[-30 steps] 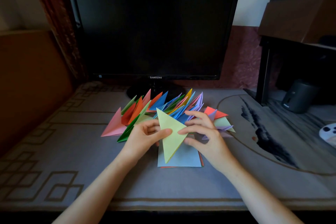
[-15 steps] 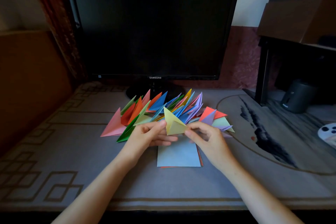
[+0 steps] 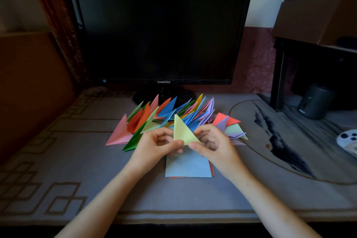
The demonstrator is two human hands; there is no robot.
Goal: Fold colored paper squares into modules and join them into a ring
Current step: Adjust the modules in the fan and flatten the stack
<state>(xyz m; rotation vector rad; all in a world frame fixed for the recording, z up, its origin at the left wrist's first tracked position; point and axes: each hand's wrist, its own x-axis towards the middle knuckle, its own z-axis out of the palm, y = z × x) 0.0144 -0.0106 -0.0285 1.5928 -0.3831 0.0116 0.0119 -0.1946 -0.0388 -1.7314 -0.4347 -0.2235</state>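
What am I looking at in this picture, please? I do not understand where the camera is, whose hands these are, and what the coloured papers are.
There is no machine here: a person works with two bare hands. The camera sits on the person's head and looks forward and down, so both arms enter from the bottom edge. The left hand and the right hand each pinch one folded yellow paper triangle, held above the table. Behind it lies a pile of folded modules in many colours, their points sticking up. Under the hands lies a stack of paper squares, light blue on top. Everything rests on a grey patterned table cover. At the back stands a Samsung monitor with a dark screen.
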